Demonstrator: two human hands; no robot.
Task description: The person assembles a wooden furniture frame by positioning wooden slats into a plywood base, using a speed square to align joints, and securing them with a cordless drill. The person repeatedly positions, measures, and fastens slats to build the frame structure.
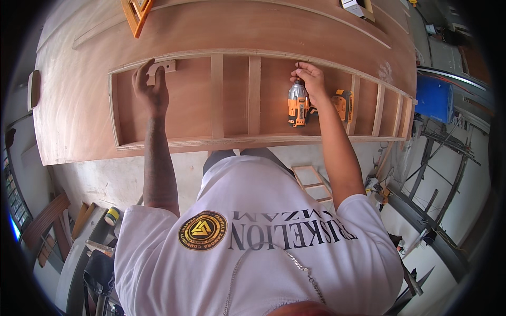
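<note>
A long wooden frame with several crosspieces lies on a brown plywood sheet. Over its far left corner, my left hand has thumb and fingers apart, beside a small wooden block with a hole in it. The fingertips are close to the far rail; whether they touch it is unclear. My right hand is closed at the nose of an orange and black cordless impact driver, pinching the bit there. The driver's nose points away from me, and its battery is to the right, partly behind my wrist.
An orange wooden piece lies at the far left of the sheet, and an open box at the far right. A blue container stands beyond the right end. Metal bars lie on the floor at right, a tape roll at lower left.
</note>
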